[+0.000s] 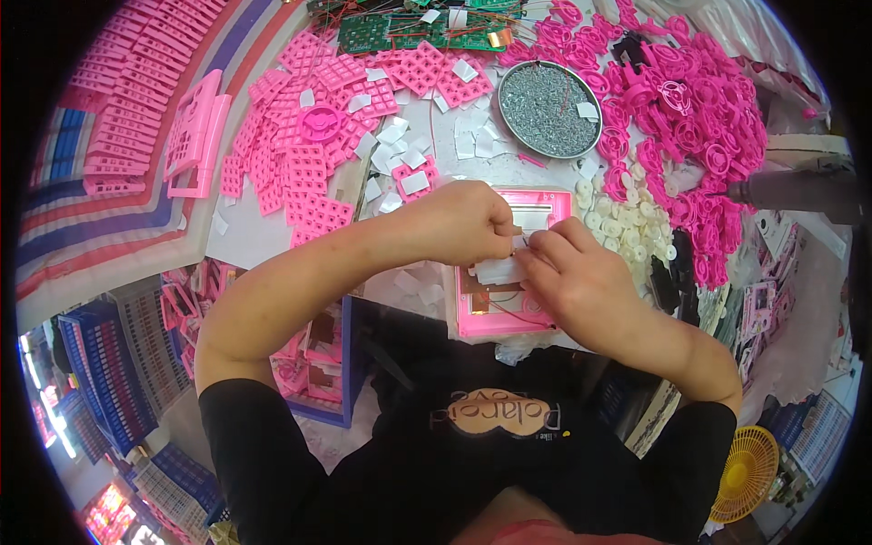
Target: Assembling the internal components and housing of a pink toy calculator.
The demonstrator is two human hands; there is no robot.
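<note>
In front of me a pink plastic casing (468, 324) lies open side up on the table, with brown and silvery parts and a thin red wire inside. Both my hands are over it, fingertips almost meeting. Closed in a pinch, my left hand (468, 222) is at the upper end of a white strip-like piece (498, 271). My right hand (570, 277) pinches the right end of the same piece, its wrist low over the casing's right edge. Whether the white piece is paper or plastic cannot be told, and the fingertips partly hide it.
Pink button pads (313, 173) and white paper slips (392, 136) spread to the left. A round tray of small screws (549, 109) stands beyond the casing, below green circuit boards (363, 34). Pink rings (699, 109) and white discs (622, 227) pile up right, near a dark tool (799, 193).
</note>
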